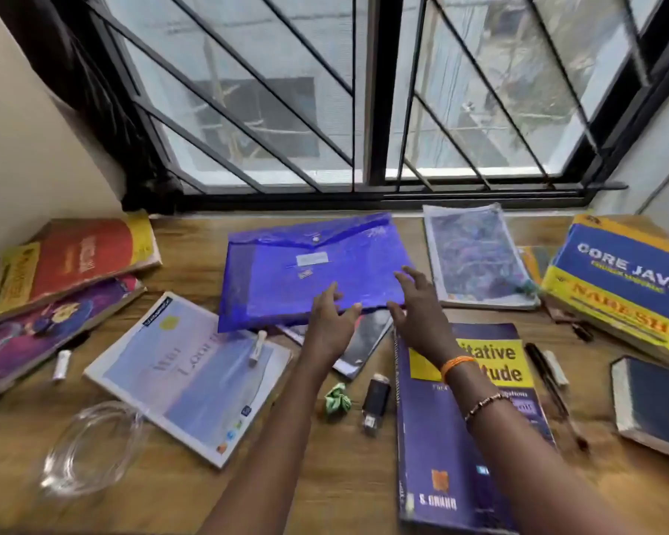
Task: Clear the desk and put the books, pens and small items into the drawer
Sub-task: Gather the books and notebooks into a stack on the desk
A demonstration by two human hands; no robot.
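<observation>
Beyond the purple aptitude book (468, 430), the blue folder's (309, 272) near edge at mid-desk is taken by the left hand (327, 322) and right hand (414, 307), fingers spread, loosely curled. Clearing is judged barely begun; lifting toward the unseen drawer is called for.

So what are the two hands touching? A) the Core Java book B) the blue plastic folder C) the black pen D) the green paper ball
B: both the left hand and the right hand are on the near edge of the blue plastic folder in the middle of the desk.
</observation>
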